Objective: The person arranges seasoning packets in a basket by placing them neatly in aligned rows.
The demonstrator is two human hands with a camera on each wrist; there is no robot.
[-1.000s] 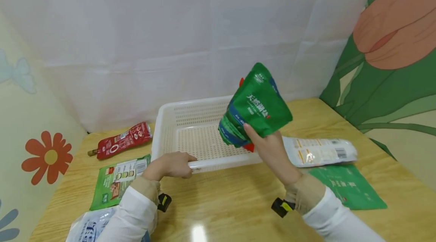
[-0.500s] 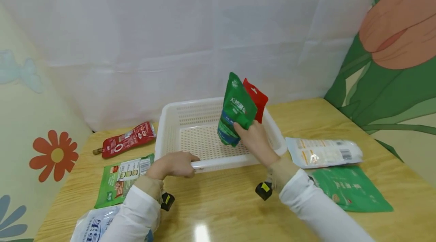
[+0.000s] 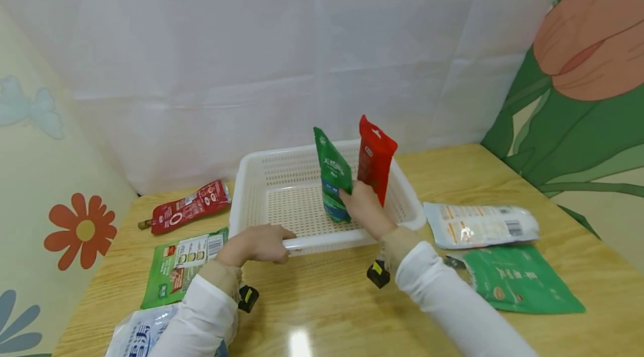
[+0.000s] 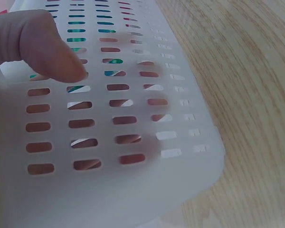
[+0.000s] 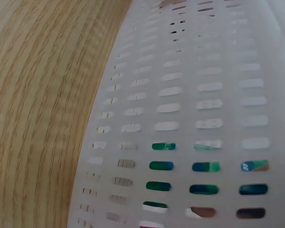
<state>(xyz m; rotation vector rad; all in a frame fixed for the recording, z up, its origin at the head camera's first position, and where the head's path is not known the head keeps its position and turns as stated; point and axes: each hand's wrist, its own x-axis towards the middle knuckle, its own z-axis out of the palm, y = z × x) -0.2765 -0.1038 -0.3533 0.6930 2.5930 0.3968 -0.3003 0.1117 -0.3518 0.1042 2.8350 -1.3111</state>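
My left hand (image 3: 263,243) grips the near rim of a white plastic basket (image 3: 322,243) at its left part. In the left wrist view the thumb (image 4: 52,50) lies on the outside of the slotted basket wall (image 4: 99,194), and the fingers show through the slots from inside. With my right hand (image 3: 366,206) I hold a green bag of salt (image 3: 334,178) upright in the basket, its lower end down by the basket floor. Just right of it a red pouch (image 3: 376,158) stands upright in the basket. Patches of the green bag show through slots in the right wrist view.
Left of the basket lie a dark red spouted pouch (image 3: 193,206), a green packet (image 3: 183,265) and a white-and-blue bag (image 3: 136,334), partly under the left sleeve. To the right lie a clear-and-white packet (image 3: 480,227) and a flat green bag (image 3: 525,279). A white-covered wall stands behind.
My right hand has brought the green bag leftward and down into the basket, turning it more edge-on. The red pouch behind it has come into view. The left hand stays on the rim.
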